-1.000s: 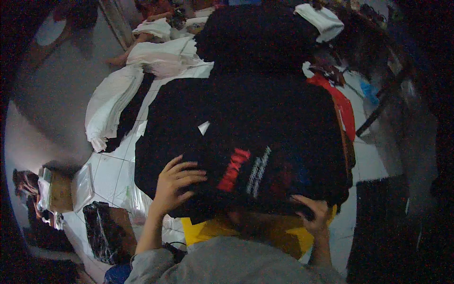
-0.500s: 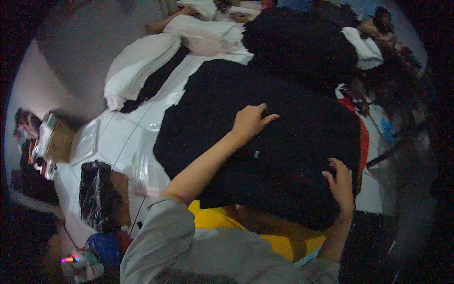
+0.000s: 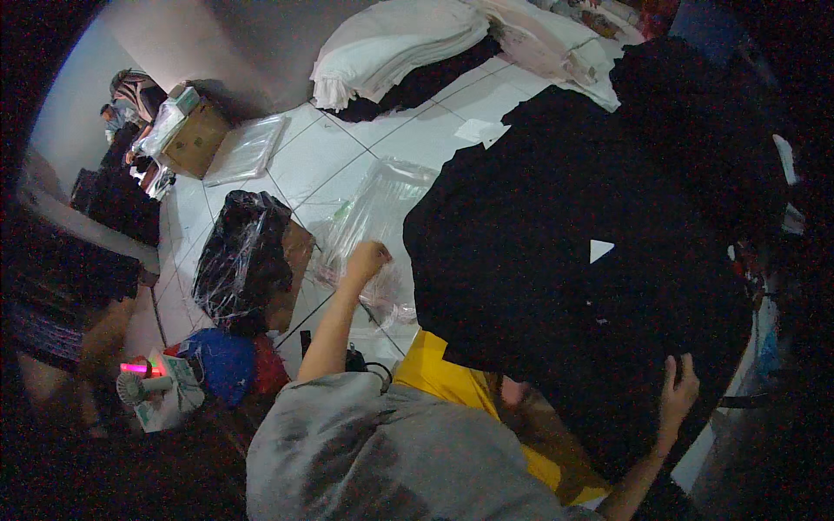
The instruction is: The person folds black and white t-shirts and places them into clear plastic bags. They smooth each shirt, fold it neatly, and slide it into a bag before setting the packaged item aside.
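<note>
Left hand transfers from garment stack to clear plastic bag.

The left hand (image 3: 368, 259) has left the black garment stack (image 3: 591, 252) and now closes its grip on the clear plastic bag (image 3: 369, 217) lying on the white tiled floor (image 3: 304, 156). The right hand (image 3: 679, 392) remains curled over the stack's near edge, steadying it above a yellow garment (image 3: 443, 373). A wrapped black bundle (image 3: 239, 256) sits just left of the bag. Bagging appears the step in hand.

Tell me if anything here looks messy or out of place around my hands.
The floor is cluttered. Your left hand grips a crumpled clear plastic bag lying loose on the white tiles, while your right hand holds the edge of a heaped black garment pile. White cloth is bunched untidily near the wall.
</note>
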`<state>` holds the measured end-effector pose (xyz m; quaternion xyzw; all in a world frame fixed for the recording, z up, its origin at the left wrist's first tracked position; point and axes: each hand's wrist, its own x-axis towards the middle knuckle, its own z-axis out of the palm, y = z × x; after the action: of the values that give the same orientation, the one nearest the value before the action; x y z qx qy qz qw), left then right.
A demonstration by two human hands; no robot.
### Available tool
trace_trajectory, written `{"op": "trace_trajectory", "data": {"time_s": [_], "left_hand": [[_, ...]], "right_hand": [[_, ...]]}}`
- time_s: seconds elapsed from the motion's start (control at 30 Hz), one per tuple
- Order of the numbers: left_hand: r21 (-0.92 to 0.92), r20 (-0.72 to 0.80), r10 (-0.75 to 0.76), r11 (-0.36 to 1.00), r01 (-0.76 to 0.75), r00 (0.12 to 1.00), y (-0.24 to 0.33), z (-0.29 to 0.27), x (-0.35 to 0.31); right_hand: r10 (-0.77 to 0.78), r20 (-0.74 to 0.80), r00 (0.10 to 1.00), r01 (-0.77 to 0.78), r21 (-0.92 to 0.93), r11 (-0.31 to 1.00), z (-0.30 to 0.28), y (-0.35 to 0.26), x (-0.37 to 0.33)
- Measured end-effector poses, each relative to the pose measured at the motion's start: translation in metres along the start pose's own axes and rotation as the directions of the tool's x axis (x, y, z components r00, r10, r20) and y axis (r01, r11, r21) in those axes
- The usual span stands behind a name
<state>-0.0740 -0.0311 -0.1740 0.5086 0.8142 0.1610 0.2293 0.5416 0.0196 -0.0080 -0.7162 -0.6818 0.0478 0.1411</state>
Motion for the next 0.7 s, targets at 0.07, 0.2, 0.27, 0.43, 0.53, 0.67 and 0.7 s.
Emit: {"op": "trace_trajectory", "data": {"time_s": [0.07,0.2,0.27,0.43,0.53,0.67,0.7], "left_hand": [[-0.062,0.124,0.077,0.996,-0.07,0.989,-0.007,0.041,-0.006],[0.243,0.1,-0.078,0.969,0.052,0.992,-0.006,0.072,-0.006],[0.143,0.15,-0.142,0.982,0.121,0.978,-0.01,0.069,-0.002],[0.034,0.085,-0.044,0.999,0.042,0.995,-0.033,0.07,-0.003],[-0.248,-0.141,0.046,0.965,-0.081,0.989,-0.051,0.061,-0.005],[-0.838,-0.171,-0.07,0.535,-0.107,0.983,-0.083,-0.024,0.004],[-0.87,-0.028,-0.354,0.469,0.151,0.935,-0.091,-0.06,0.007]], "right_hand": [[0.014,0.022,1.0,-0.015,0.028,0.999,0.001,0.003,0.002],[0.046,0.026,0.999,-0.048,0.057,0.997,0.003,0.011,0.0],[0.005,-0.034,0.999,0.002,0.207,0.978,0.004,0.014,-0.001],[-0.044,-0.097,0.994,0.057,0.136,0.989,0.006,0.014,-0.001],[-0.026,-0.077,0.997,0.033,0.087,0.996,0.005,0.015,-0.002],[0.112,-0.137,0.984,-0.082,0.207,0.975,-0.008,0.012,-0.006],[-0.062,-0.085,0.994,0.075,0.16,0.984,-0.013,0.009,-0.008]]}}
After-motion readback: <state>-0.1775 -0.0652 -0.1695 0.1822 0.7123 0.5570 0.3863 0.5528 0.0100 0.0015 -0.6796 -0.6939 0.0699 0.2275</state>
